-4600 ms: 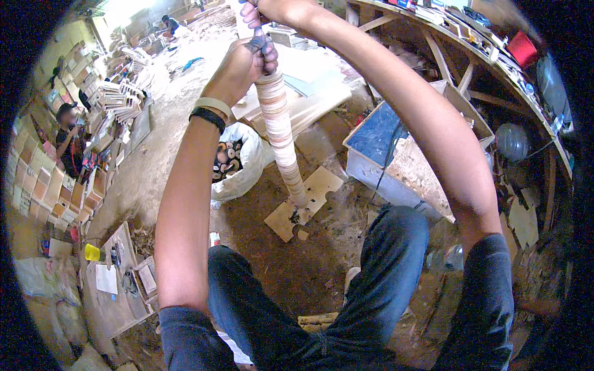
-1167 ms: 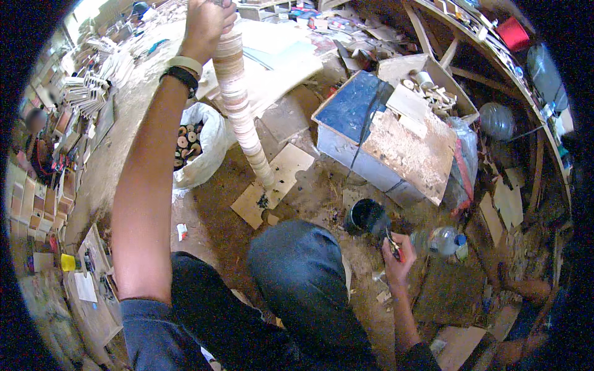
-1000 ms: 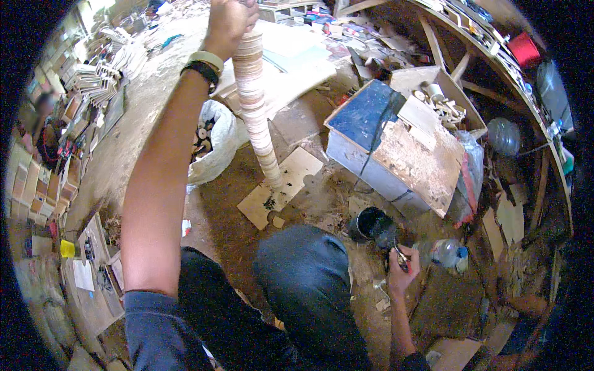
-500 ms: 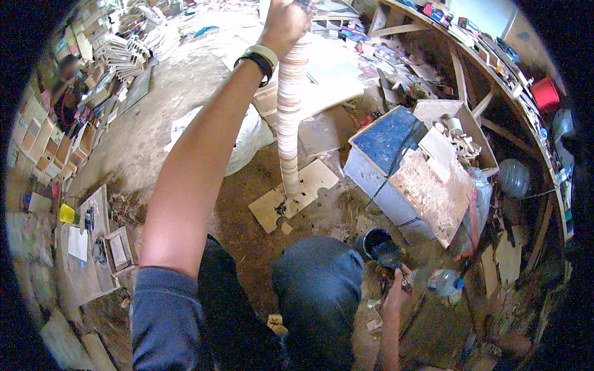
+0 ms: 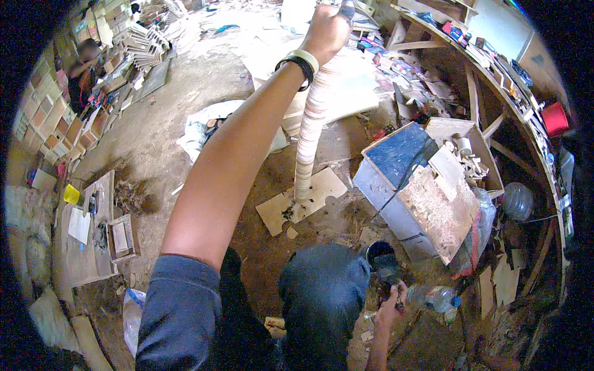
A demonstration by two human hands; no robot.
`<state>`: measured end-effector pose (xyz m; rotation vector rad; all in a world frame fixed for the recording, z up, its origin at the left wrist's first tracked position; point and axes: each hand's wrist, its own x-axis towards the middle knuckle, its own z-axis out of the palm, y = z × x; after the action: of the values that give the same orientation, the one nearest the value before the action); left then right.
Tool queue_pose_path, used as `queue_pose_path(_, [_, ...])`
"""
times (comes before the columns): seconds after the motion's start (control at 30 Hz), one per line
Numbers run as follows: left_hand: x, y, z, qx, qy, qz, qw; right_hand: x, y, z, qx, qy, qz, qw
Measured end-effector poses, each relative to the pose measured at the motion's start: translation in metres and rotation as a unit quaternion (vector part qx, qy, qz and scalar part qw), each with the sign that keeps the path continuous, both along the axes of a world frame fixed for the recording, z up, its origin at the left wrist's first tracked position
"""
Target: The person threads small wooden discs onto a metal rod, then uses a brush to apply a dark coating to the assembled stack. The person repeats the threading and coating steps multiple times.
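My left hand (image 5: 328, 36) is closed around the top of a tall, thin stack of pale wooden discs (image 5: 309, 133), with a dark piece showing above the fist. The stack leans, its top to the right, and its foot rests on a light plywood board (image 5: 331, 185) with dark smears. Low on the right, my right hand (image 5: 391, 303) grips a dark paintbrush (image 5: 388, 273), whose bristle end is at the mouth of a dark can (image 5: 377, 250). How deep the bristles reach is hard to see. A clear plastic bottle (image 5: 436, 298) with a blue cap lies beside this hand.
Right of the board stands a grey-blue box (image 5: 387, 195) with a stained panel on it and a carton of wood offcuts (image 5: 476, 161) behind. A long cluttered bench (image 5: 476, 55) curves along the right. A white sack (image 5: 195, 133) lies ahead; another person (image 5: 83, 68) is at far left.
My left hand has swung to the right, tilting the disc stack further that way. My right hand and brush have shifted slightly by the can. The whole view has turned a little.
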<state>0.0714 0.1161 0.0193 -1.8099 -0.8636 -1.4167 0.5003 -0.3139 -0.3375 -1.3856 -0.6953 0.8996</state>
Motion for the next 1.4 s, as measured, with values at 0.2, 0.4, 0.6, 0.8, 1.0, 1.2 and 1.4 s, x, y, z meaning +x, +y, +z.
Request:
queue_pose_path(0.2, [0.018,0.016,0.002,-0.178,-0.178,-0.23,0.94,-0.003,-0.006,-0.002,0.008,0.021,-0.025,0.999])
queue_pose_path(0.4, [0.015,0.032,0.0,-0.042,-0.022,-0.065,0.997,0.002,-0.001,-0.007,0.017,-0.039,-0.01,0.999])
queue_pose_path(0.6, [0.017,0.004,0.001,-0.355,-0.304,-0.546,0.695,-0.059,0.052,0.068,0.16,-0.122,0.042,0.979])
queue_pose_path(0.8, [0.024,-0.027,0.01,-0.358,-0.29,-0.494,0.737,-0.154,0.152,0.178,0.285,-0.261,0.105,0.916])
queue_pose_path(1.0, [0.031,-0.022,0.014,-0.39,-0.369,-0.455,0.71,-0.213,0.216,0.188,0.439,-0.337,0.14,0.821])
queue_pose_path(1.2, [0.019,-0.047,0.022,-0.311,-0.168,-0.314,0.881,-0.215,0.182,0.059,0.368,-0.37,0.315,0.793])
queue_pose_path(1.4, [0.018,-0.04,0.014,-0.366,-0.296,-0.437,0.767,-0.22,0.205,0.122,0.438,-0.363,0.252,0.783])
